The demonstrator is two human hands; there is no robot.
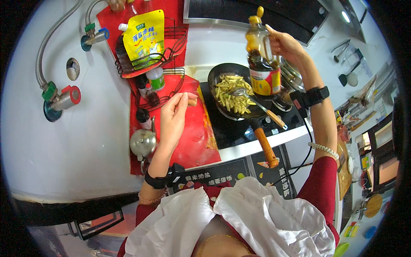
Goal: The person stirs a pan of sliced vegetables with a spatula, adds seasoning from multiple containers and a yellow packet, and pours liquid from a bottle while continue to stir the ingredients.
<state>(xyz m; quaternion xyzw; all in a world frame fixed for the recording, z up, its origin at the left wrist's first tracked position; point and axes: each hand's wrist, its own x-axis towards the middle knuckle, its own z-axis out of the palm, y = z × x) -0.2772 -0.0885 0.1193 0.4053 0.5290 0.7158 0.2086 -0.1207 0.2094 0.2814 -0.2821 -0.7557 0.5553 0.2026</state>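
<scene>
With my right hand [281,45] I hold a plastic bottle of dark sauce [264,72] by its handle, upright above the right side of the wok. Its yellow flip cap [256,20] stands raised. The black wok [226,68] rests on the glass cooktop [232,138], its wooden handle [266,146] towards me. Pale green cut vegetable strips [232,96] lie in it, with a metal spatula [253,99] resting among them. Over the red counter mat, my left hand [176,117] is raised with thumb and fingers nearly together; whether something small is between them I cannot tell.
A wire rack [175,57] at the left holds a yellow seasoning pouch [146,38] and several bottles. A metal pot [143,143] stands on the red mat [192,144]. Stacked steel pots [292,75] stand behind the bottle. Two pipe valves [65,98] [96,38] stick out from the left wall.
</scene>
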